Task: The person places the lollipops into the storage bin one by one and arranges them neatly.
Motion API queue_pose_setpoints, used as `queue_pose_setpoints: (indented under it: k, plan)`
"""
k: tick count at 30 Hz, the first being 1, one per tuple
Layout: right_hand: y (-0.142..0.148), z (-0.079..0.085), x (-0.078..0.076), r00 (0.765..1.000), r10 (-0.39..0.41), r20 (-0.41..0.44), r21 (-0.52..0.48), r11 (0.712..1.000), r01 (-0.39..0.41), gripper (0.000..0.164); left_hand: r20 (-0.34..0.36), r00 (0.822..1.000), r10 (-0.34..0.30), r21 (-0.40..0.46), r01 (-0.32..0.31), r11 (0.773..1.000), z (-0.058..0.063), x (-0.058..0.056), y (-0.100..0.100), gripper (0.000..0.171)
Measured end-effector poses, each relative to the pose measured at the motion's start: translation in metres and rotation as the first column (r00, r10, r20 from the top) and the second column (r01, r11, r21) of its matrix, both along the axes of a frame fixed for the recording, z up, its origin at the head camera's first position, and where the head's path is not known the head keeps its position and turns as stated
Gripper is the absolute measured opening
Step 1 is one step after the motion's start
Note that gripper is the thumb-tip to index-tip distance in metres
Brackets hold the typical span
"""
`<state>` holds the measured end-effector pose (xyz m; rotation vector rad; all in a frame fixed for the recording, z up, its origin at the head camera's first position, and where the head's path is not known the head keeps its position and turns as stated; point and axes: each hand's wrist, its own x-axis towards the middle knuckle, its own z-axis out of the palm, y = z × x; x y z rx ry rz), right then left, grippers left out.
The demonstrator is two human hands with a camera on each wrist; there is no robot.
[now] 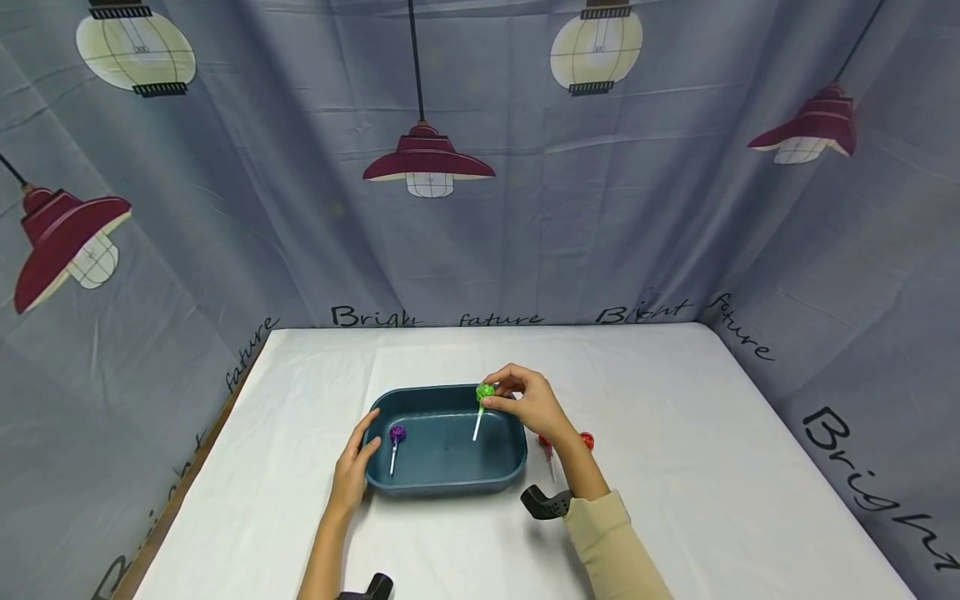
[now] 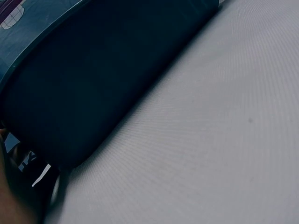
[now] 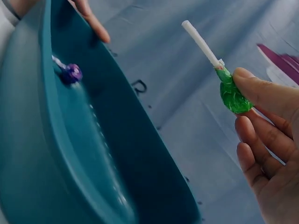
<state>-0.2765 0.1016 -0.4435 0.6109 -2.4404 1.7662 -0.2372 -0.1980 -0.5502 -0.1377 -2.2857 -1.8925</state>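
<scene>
A green-wrapped lollipop (image 1: 485,391) is pinched between the thumb and fingers of my right hand (image 1: 528,404), over the tray's back right part. Its white stick (image 3: 201,43) points away from the fingers. My left hand (image 1: 350,471) rests at the left end of the dark teal tray (image 1: 442,487), with fingers and thumb extended to its rim. Inside the tray, near that end, lies a purple-wrapped lollipop (image 1: 397,433), its stick toward the front. The left wrist view mostly shows the tray's dark outer wall (image 2: 93,79), with part of the hand at the lower left.
Red-wrapped lollipops (image 1: 587,441) lie on the white-covered table (image 1: 675,400) to the right of the tray, partly behind my right forearm. A grey curtain (image 1: 487,250) printed with lamps and lettering surrounds the table's back and sides.
</scene>
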Motion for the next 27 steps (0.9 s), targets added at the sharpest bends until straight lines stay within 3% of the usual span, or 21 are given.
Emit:
queue_pose_setpoints:
  k: [7, 15, 18, 23, 27]
  plan:
    - [-0.029, -0.009, -0.011, 0.999, 0.047, -0.005, 0.037, 0.998, -0.047, 0.025, -0.001, 1.0, 0.0, 0.0, 0.0, 1.0, 0.002, 0.001, 0.001, 0.043]
    - [-0.064, 0.011, 0.0, 0.985, 0.164, -0.051, 0.077, 0.984, -0.16, 0.023, -0.002, 1.0, 0.01, 0.003, -0.01, 1.0, 0.001, 0.001, -0.002, 0.042]
    - [-0.076, -0.002, -0.005, 0.98, 0.185, -0.075, 0.104, 0.979, -0.176, 0.022, -0.004, 1.0, 0.002, 0.012, -0.002, 1.0, 0.0, 0.001, -0.003, 0.042]
    - [-0.088, -0.032, -0.021, 0.985, 0.163, -0.063, 0.249, 0.958, -0.143, 0.022, 0.002, 1.0, -0.022, 0.037, 0.022, 0.999, 0.001, 0.0, -0.001, 0.042]
    - [-0.094, -0.043, -0.023, 0.985, 0.172, -0.028, 0.32, 0.935, -0.154, 0.023, 0.014, 1.0, -0.015, 0.033, 0.014, 0.999, 0.004, 0.001, 0.0, 0.042]
